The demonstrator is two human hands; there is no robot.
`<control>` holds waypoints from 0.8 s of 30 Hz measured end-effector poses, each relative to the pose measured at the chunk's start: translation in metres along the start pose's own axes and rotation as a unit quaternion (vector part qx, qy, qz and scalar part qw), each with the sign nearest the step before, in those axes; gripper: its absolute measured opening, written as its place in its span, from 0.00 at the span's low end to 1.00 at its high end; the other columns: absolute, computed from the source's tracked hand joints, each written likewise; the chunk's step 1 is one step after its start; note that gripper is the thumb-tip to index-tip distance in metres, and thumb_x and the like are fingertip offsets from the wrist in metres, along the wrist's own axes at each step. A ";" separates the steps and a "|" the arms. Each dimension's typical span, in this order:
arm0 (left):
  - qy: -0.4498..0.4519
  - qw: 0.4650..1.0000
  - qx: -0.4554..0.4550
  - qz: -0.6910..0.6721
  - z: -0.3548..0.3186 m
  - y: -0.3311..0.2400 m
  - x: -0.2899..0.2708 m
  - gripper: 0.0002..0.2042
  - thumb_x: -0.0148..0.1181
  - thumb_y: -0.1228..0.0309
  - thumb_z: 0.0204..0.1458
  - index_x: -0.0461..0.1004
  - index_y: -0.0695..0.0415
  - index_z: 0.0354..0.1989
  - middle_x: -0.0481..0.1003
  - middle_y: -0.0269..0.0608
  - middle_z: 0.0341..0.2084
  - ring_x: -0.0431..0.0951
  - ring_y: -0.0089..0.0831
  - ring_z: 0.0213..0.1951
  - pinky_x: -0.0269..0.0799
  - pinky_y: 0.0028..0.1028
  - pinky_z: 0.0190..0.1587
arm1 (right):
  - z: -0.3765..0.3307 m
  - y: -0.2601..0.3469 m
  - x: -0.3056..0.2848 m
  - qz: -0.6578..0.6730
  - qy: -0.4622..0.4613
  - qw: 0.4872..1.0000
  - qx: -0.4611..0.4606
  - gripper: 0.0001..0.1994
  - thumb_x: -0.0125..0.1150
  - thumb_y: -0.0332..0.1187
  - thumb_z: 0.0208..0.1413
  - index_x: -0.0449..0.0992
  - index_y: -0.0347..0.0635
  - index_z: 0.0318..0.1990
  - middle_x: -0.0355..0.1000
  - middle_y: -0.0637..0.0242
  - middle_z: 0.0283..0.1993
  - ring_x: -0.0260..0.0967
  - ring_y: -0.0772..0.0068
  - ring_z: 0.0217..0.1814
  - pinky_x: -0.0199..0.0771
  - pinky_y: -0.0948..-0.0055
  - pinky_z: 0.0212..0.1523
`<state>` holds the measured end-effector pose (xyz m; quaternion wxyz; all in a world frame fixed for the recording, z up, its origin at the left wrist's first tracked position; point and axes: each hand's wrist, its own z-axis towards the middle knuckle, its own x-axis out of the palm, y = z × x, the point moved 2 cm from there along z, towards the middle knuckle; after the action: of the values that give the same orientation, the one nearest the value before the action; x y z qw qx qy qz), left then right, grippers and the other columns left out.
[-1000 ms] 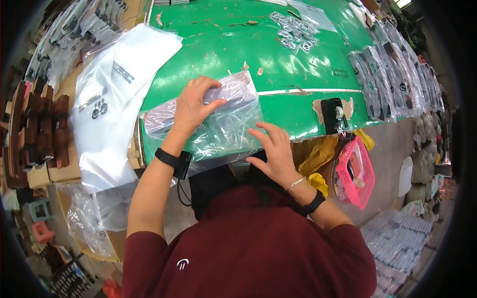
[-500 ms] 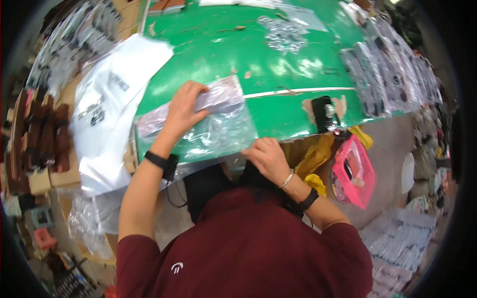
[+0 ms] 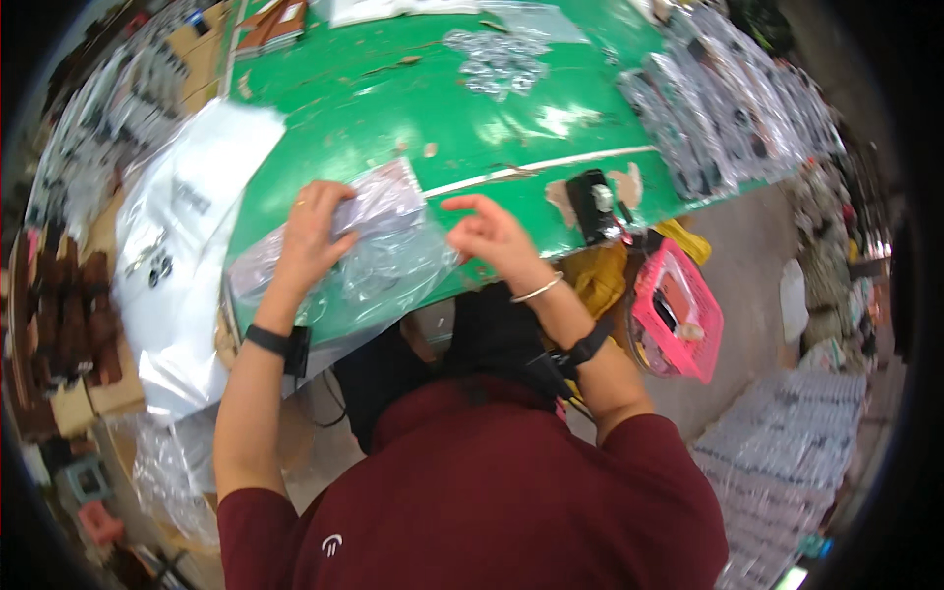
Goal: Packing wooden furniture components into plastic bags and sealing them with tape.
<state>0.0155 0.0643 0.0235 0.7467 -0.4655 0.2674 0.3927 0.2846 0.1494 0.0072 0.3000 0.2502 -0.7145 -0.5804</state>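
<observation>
While the clear crinkled plastic bag (image 3: 364, 256) lies left of centre on the green desk (image 3: 413, 108), long axis running lower left to upper right, the left hand (image 3: 310, 231) presses flat on it and the right hand (image 3: 492, 236) hovers loosely open just beside its right edge.

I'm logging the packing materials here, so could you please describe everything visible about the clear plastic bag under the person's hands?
The clear plastic bag is thin, crinkled, glossy film, lying flat near the front edge of the green table. Small items show inside it, too blurred to identify. The left hand rests on its upper left part, fingers pressing the film. The right hand hovers just past its right edge; contact cannot be told.
</observation>
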 end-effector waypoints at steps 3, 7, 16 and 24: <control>0.003 1.000 -0.004 0.011 0.001 0.000 0.003 0.25 0.70 0.76 0.38 0.71 0.56 0.48 0.72 0.45 0.45 0.71 0.48 0.51 0.67 0.41 0.55 | 0.010 -0.010 -0.020 -0.026 -0.018 0.997 -0.075 0.20 0.62 0.24 0.58 0.73 0.44 0.59 0.76 0.67 0.40 0.74 0.74 0.43 0.73 0.72 0.43; 0.007 1.000 -0.006 0.009 -0.004 0.000 0.002 0.24 0.69 0.76 0.38 0.71 0.56 0.48 0.72 0.44 0.46 0.71 0.47 0.52 0.68 0.40 0.55 | 0.020 -0.006 -0.003 -0.521 0.001 0.810 -0.270 0.32 0.65 0.23 0.43 0.75 0.59 0.59 0.70 0.65 0.59 0.67 0.56 0.61 0.65 0.57 0.59; 0.006 1.000 -0.027 0.002 -0.005 -0.003 -0.001 0.24 0.71 0.76 0.37 0.72 0.55 0.46 0.72 0.41 0.46 0.71 0.47 0.50 0.69 0.40 0.52 | 0.028 0.001 0.015 -0.545 0.028 0.727 -0.417 0.13 0.65 0.25 0.43 0.82 0.53 0.38 0.74 0.73 0.50 0.70 0.64 0.58 0.64 0.57 0.61; 0.039 0.999 -0.005 0.019 -0.006 0.002 -0.001 0.23 0.73 0.75 0.36 0.72 0.56 0.44 0.71 0.43 0.42 0.70 0.48 0.45 0.69 0.41 0.51 | 0.064 0.013 0.026 -0.407 -0.022 0.846 -0.343 0.11 0.55 0.20 0.43 0.79 0.40 0.35 0.76 0.62 0.52 0.69 0.55 0.61 0.66 0.59 0.64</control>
<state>0.0132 0.0592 0.0212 0.7256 -0.4793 0.3028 0.3899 0.2199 0.1774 0.0145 0.0875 0.3864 -0.3104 -0.8641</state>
